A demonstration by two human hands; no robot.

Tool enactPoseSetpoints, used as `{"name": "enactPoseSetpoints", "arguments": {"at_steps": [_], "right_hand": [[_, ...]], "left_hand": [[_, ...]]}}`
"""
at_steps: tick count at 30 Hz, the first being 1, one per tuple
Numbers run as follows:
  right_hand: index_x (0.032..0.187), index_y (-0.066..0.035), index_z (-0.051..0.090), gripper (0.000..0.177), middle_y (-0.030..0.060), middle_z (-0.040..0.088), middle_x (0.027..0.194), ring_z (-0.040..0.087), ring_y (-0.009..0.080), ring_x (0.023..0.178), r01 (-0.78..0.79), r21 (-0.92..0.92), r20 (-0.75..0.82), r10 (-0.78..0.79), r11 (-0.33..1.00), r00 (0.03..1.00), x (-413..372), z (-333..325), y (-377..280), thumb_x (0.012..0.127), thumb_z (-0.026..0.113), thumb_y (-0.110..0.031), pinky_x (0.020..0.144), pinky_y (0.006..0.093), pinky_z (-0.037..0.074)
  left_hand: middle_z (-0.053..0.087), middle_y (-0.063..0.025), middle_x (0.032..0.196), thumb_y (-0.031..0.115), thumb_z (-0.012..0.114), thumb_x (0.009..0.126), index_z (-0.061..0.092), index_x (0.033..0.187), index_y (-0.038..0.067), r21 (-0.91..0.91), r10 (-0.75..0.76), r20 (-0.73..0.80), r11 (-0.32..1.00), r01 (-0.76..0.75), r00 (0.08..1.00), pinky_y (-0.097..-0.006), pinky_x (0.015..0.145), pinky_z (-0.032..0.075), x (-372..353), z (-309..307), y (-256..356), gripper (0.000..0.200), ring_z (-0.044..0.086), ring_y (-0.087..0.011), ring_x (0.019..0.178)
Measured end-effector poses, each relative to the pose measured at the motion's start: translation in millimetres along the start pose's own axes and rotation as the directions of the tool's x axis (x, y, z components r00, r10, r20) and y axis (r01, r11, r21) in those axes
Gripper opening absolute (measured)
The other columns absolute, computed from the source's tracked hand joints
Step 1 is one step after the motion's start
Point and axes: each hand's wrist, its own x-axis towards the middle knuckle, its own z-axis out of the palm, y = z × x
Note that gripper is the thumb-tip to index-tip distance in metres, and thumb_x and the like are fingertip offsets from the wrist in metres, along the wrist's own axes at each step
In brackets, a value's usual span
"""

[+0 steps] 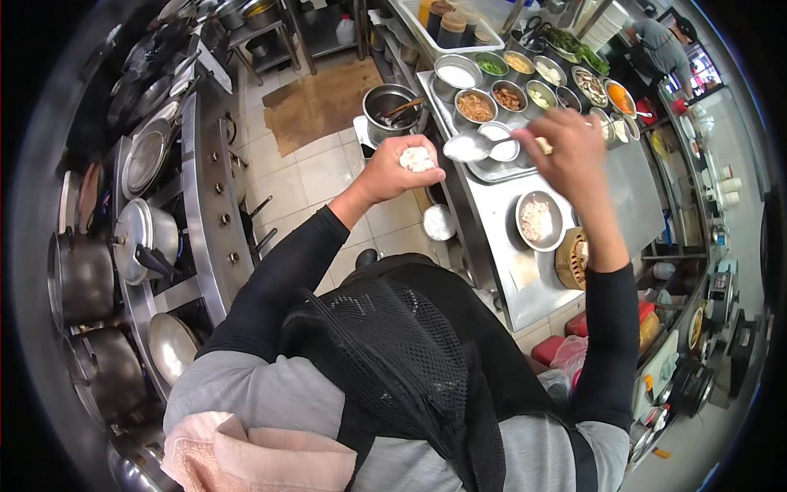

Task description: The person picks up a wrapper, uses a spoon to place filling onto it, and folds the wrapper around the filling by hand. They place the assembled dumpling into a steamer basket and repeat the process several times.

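My left hand [393, 174] is cupped around a small mound of pale chopped food [417, 159], held over the floor left of the steel counter. My right hand [566, 148], slightly blurred, grips a metal spoon [469, 148] whose bowl points left, above a bowl of white powder or grains [498, 141]. Below that hand, a steel bowl [539, 220] with pale pinkish chopped food stands on the counter. Beside it is a round bamboo steamer [571, 258], partly hidden by my right forearm.
Several small bowls of ingredients [508, 96] line the far part of the counter [512, 283]. A pot [392, 111] stands left of it. The stove [201, 205] with pots runs along the left. Another person [660, 49] is at the upper right.
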Motion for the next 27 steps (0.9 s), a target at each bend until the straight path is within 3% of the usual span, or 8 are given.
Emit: {"name": "enactPoseSetpoints", "arguments": {"at_steps": [6,8,10,12,16,21,26,27], "right_hand": [[0.080,-0.008,0.074,0.032,0.0057,0.065,0.073,0.061,0.0261,0.068,-0.324,0.173,0.084,0.314,0.930,0.946,-32,6,29,0.092,0.073,-0.038,0.067,0.0399,0.040],[0.081,-0.006,0.074,0.033,0.0069,0.065,0.072,0.061,0.0275,0.064,-0.425,0.287,0.104,0.414,0.858,0.905,-47,23,25,0.091,0.074,-0.037,0.064,0.0400,0.041],[0.082,-0.003,0.074,0.036,0.0091,0.066,0.071,0.060,0.0292,0.059,-0.422,0.459,0.111,0.421,0.782,0.900,-56,35,15,0.091,0.075,-0.038,0.060,0.0395,0.043],[0.081,-0.004,0.073,0.033,0.0080,0.065,0.071,0.060,0.0279,0.063,-0.440,0.502,0.126,0.440,0.744,0.889,-54,42,4,0.091,0.075,-0.035,0.065,0.0392,0.041],[0.079,-0.011,0.072,0.024,0.0031,0.060,0.071,0.058,0.0247,0.071,-0.308,0.411,0.025,0.327,0.858,0.945,-31,38,-13,0.091,0.075,-0.031,0.073,0.0382,0.034],[0.075,-0.015,0.068,0.026,-0.0015,0.056,0.072,0.057,0.0198,0.074,0.125,0.157,-0.235,-0.086,0.980,0.968,1,39,-12,0.087,0.077,-0.037,0.072,0.0381,0.033],[0.076,-0.015,0.069,0.025,-0.0012,0.056,0.072,0.056,0.0192,0.073,0.104,0.158,-0.170,-0.076,0.982,0.982,13,16,-8,0.087,0.077,-0.037,0.070,0.0371,0.034],[0.076,-0.015,0.069,0.025,-0.0010,0.055,0.071,0.056,0.0198,0.072,0.149,0.164,-0.141,-0.127,0.975,0.982,12,24,-16,0.087,0.076,-0.037,0.070,0.0370,0.034]], "left_hand": [[0.058,0.0000,0.119,0.009,0.086,0.081,0.061,0.137,0.007,0.073,0.133,-0.016,0.989,-0.131,0.991,-0.0242,0.093,0.047,-1,-15,2,0.061,0.056,-0.0090,0.107],[0.061,0.0004,0.118,0.008,0.085,0.082,0.063,0.129,0.006,0.228,0.226,-0.022,0.949,-0.216,0.974,-0.0242,0.091,0.048,-1,-20,-1,0.052,0.058,-0.0080,0.103],[0.063,0.0013,0.112,0.006,0.084,0.083,0.066,0.115,0.007,-0.190,0.019,-0.103,0.981,-0.039,0.994,-0.0232,0.086,0.050,-1,-19,7,0.037,0.060,-0.0068,0.097],[0.064,0.0028,0.103,0.004,0.084,0.083,0.065,0.101,0.008,-0.281,0.020,-0.131,0.958,-0.056,0.991,-0.0216,0.081,0.051,3,-14,11,0.027,0.061,-0.0054,0.090],[0.066,0.0023,0.098,-0.001,0.083,0.082,0.063,0.102,0.008,-0.292,0.005,-0.080,0.956,-0.028,0.997,-0.0218,0.079,0.051,12,-5,2,0.029,0.062,-0.0048,0.089],[0.066,0.0036,0.092,0.004,0.085,0.079,0.066,0.109,0.004,-0.264,-0.012,0.019,0.964,0.016,1.000,-0.0200,0.067,0.048,7,0,14,0.036,0.060,-0.0032,0.079],[0.066,0.0036,0.085,0.006,0.087,0.077,0.069,0.098,0.004,-0.182,-0.046,-0.011,0.982,0.043,0.999,-0.0196,0.059,0.043,0,-6,17,0.028,0.058,-0.0025,0.070],[0.065,0.0066,0.084,0.010,0.087,0.079,0.067,0.093,0.007,-0.068,0.087,-0.013,0.994,-0.088,0.996,-0.0201,0.062,0.046,4,-5,11,0.024,0.058,-0.0011,0.072]]}}
